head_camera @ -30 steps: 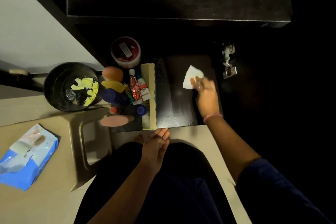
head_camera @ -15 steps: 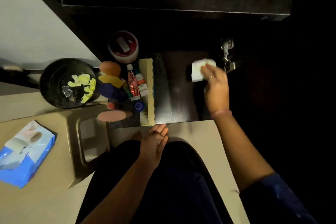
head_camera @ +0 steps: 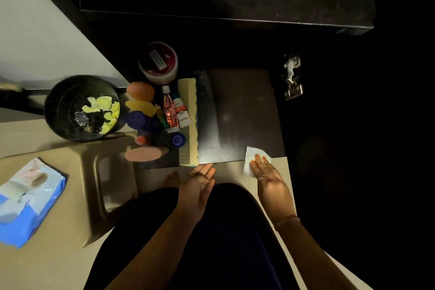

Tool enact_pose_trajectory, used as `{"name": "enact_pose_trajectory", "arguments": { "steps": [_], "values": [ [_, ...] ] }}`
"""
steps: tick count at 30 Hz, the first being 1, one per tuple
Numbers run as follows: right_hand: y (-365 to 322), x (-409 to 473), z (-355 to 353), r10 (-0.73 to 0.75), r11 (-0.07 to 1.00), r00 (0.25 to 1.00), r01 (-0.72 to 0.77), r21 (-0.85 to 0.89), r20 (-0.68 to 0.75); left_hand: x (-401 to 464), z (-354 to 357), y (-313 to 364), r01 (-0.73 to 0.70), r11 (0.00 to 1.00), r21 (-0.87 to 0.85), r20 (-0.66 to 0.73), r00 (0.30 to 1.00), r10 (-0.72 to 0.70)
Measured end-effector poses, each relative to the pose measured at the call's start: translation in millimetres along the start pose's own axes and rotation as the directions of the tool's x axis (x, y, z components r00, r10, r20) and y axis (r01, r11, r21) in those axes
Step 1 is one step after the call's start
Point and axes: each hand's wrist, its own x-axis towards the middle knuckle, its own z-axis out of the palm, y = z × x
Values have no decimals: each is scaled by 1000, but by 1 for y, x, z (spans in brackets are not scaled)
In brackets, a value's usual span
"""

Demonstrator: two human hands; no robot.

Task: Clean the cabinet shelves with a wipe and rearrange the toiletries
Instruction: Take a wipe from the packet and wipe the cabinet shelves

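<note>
Head view, 1 frame, logged as I see it from my station.

1. Right hand (head_camera: 268, 178): fingers straight and flat, pressing the white wipe (head_camera: 250, 160) down at the near right corner of the dark shelf (head_camera: 244, 113). The wipe overlaps the shelf's front edge and reaches onto the pale floor (head_camera: 58, 254). Nothing is clasped; the palm simply bears on the cloth.

2. Left hand (head_camera: 197, 186): palm up, fingers extended and relaxed, holding nothing, just in front of the shelf edge and above my dark-clothed lap.

3. Toiletries, grouped on the shelf's left part: a red-lidded jar (head_camera: 158, 61) furthest back; an orange rounded bottle (head_camera: 140, 91); a yellow item (head_camera: 141, 106) just beside it; a dark blue bottle (head_camera: 138, 120); a pink-red slim bottle (head_camera: 170, 110) lying beside a small white and orange tube (head_camera: 181, 110); a blue cap (head_camera: 178, 140); a pink bottle (head_camera: 147, 153) lying at the front edge. A long yellow comb (head_camera: 188, 122) lies lengthwise at the right of the group, touching the tube.

4. Right portion of the shelf: bare dark surface with a faint sheen.

5. Metal hinge (head_camera: 292, 76): on the dark cabinet side, right of the shelf.

6. Black bin (head_camera: 58, 101): left of the cabinet, holding yellow scraps.

7. Beige stool (head_camera: 94, 172): near the bin.

8. Blue wipe packet (head_camera: 28, 200): on the floor, far left.
</note>
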Motion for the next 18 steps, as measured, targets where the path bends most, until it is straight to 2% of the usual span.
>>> {"name": "enact_pose_trajectory", "arguments": {
  "steps": [1, 2, 3, 4, 5, 6, 7, 8, 10, 13, 15, 18],
  "values": [
    [-1, 4, -7, 38, 997, 999, -38, 61, 1, -6, 3, 1, 48, 999, 22, 16, 999, -49],
    [-6, 11, -17, 95, 988, 995, -91, 124, -19, -4, -1, -4, -2, 997, 78, 50, 999, -2],
    [-9, 26, -29, 128, 973, 988, -110, 202, -81, -1, -4, -5, -6, 998, 70, 59, 998, 2],
    [-14, 51, -42, 182, 951, 969, -131, 279, -165, 4, -6, -6, -66, 991, 119, 101, 993, 54],
    [-20, 81, -53, 230, 928, 942, -137, 346, -244, 4, -6, -6, -135, 971, 199, 76, 990, 122],
    [-26, 109, -61, 277, 899, 914, -138, 415, -297, 4, -4, -4, -119, 978, 173, 31, 993, 115],
    [-35, 136, -65, 318, 878, 896, -155, 452, -310, 6, -3, -3, -50, 997, 58, 9, 999, 49],
    [-43, 159, -65, 323, 874, 897, -160, 459, -303, 9, -5, -4, -28, 998, 49, 9, 1000, 28],
    [-60, 203, -62, 257, 903, 931, -135, 408, -260, 12, -5, -2, -20, 996, 92, 6, 1000, 19],
    [-85, 251, -46, -8, 974, 996, 27, 224, -85, 15, -6, -4, 13, 1000, 3, -22, 1000, -13],
    [-97, 266, -33, -169, 977, 984, 160, 143, 52, 16, -6, -5, 48, 996, -79, -27, 998, -51],
    [-102, 272, -22, -250, 968, 961, 242, 72, 120, 20, -9, -9, 28, 998, -64, -22, 999, -29]
  ]
}}
